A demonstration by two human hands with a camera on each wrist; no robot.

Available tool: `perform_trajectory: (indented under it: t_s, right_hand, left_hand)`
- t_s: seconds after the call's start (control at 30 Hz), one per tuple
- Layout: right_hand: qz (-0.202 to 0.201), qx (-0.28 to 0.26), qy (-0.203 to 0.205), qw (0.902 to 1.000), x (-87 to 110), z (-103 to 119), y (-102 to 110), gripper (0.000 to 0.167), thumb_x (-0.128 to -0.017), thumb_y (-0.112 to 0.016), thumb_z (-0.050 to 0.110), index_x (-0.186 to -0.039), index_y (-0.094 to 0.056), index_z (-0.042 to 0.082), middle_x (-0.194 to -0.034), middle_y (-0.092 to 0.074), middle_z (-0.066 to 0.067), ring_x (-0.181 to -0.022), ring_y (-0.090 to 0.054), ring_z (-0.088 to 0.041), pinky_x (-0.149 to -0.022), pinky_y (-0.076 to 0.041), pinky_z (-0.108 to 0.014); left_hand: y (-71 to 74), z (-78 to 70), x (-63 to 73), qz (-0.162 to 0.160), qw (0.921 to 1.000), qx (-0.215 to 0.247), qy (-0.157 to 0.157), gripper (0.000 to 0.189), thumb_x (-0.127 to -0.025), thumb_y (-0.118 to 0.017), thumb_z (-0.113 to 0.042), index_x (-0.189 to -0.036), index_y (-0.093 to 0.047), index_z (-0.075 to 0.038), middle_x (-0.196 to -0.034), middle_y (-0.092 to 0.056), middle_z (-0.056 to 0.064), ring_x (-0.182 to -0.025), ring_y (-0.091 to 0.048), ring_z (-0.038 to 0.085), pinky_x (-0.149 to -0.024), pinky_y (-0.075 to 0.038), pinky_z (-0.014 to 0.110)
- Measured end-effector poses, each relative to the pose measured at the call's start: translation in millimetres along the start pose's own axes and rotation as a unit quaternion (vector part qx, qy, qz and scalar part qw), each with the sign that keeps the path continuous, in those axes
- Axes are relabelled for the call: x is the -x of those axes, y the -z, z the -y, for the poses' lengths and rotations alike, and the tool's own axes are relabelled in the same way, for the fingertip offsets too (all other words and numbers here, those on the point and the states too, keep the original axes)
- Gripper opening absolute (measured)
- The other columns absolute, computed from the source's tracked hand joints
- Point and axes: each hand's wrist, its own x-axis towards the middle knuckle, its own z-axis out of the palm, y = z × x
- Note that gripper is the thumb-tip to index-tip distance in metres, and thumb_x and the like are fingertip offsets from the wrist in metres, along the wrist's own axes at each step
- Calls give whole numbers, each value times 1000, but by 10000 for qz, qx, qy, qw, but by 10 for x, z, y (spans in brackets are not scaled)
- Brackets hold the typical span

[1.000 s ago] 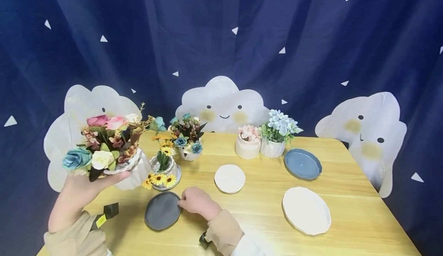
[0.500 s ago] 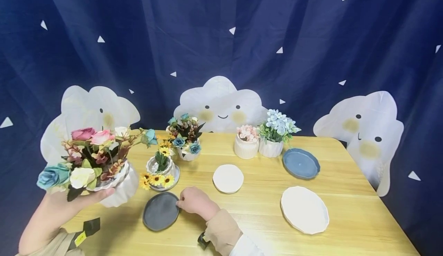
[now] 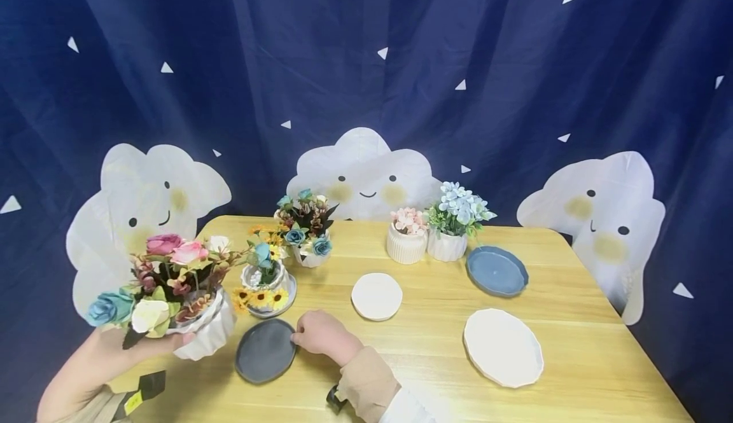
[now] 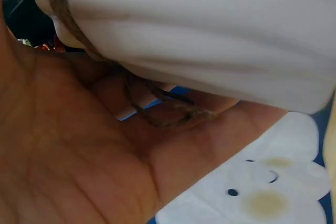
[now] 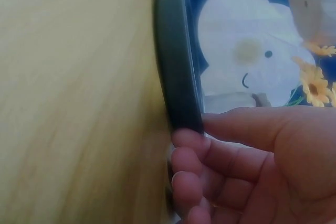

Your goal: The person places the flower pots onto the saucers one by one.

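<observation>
Okay, left hand (image 3: 123, 349) has the big white pot (image 3: 210, 335), grip curled round it, thumb on the side near the rim, fingers behind and underneath in the left wrist view. Pot is tilted, mouth toward the left, held up off the surface (image 3: 424, 321), its round base showing in the right wrist view. Roses (image 3: 189, 253) in it, pink, white and teal, overhanging the hand. Loop of twine (image 4: 176, 121) on the pot, hanging against the fingers.

Right hand (image 3: 322, 332): narrow grip, thumb and fingertips pinching the right edge of the dark plate (image 3: 265, 352), which lies flat at the near left, just right of the big pot. Just behind the plate, a small pot (image 3: 280, 281) with yellow flowers (image 3: 260, 298) on a grey saucer (image 3: 293, 292), a teal-rose pot (image 3: 309, 260) behind that. Further right at the back, a pink-flower pot (image 3: 407, 247) beside a blue-flower pot (image 3: 448, 246). Blue plate (image 3: 497, 271) back right, small white plate (image 3: 376, 296) mid-surface, large white plate (image 3: 504, 348) front right. Dark blue curtain (image 3: 332, 41) with clouds (image 3: 366, 156) behind everything
</observation>
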Motion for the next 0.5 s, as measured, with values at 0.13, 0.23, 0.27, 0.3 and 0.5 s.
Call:
perform_trajectory:
  t_s: [0.13,0.23,0.27,0.3,0.5]
  right_hand:
    - [0,9,-7,10000,5,10,5,31,-87,-66,27,-58,-58,17,-57,-51,8,-53,-45,-9,-49,-38,-21]
    - [17,40,-9,10000,10,22,19,31,-87,-65,27,-59,-58,17,-57,-51,8,-53,-45,-9,-50,-38,-21]
    - [22,54,-10,10000,12,25,23,31,-87,-65,27,-59,-59,17,-58,-51,8,-54,-45,-9,-50,-38,-21]
    - [29,63,-14,10000,13,28,26,31,-88,-65,27,-59,-59,17,-58,-51,8,-54,-45,-9,-50,-38,-21]
    - [13,73,-27,10000,13,31,37,30,-87,-65,28,-60,-59,17,-57,-51,8,-54,-45,-9,-49,-37,-21]
  left_hand:
    - [-77,117,26,226,9986,29,475,96,-79,-78,-13,-151,-15,-24,-142,-35,-1,-111,-38,-13,-81,-38,5]
    - [-129,209,50,270,9979,-148,561,95,-79,-77,-15,-151,-15,-22,-141,-34,-6,-111,-34,-17,-80,-36,4]
    - [-152,222,51,214,9989,-224,351,95,-78,-78,-13,-151,-17,-19,-139,-36,-7,-111,-35,-16,-81,-35,3]
    - [-172,222,49,206,9994,-130,233,95,-77,-78,-10,-150,-18,-19,-138,-37,-10,-112,-37,-15,-82,-35,3]
    - [-297,219,-34,49,9972,65,-744,94,-67,-82,3,-144,-32,-14,-132,-46,-14,-114,-44,-7,-87,-35,4]
